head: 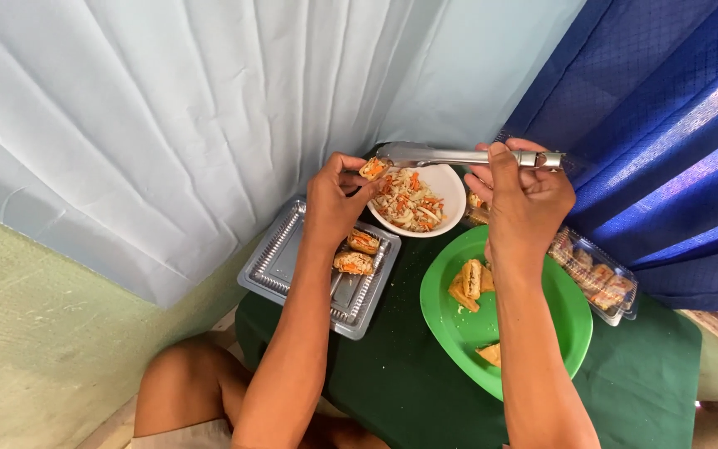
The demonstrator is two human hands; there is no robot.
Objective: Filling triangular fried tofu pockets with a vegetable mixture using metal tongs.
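- The left hand [334,204] has its grip pinched on a small stuffed pastry [373,169], tilted open side up so filling can go in.
- The right hand [521,195] is clamped around metal tongs [459,155], their tips right at the pastry.
- Just below the tong tips sits a white bowl [450,187] of shredded salad.
- Under the left wrist, a clear tray [280,266] holds two filled pieces.
- Below the right hand, a green plate [542,320] carries unfilled pastries on the green surface [641,374].
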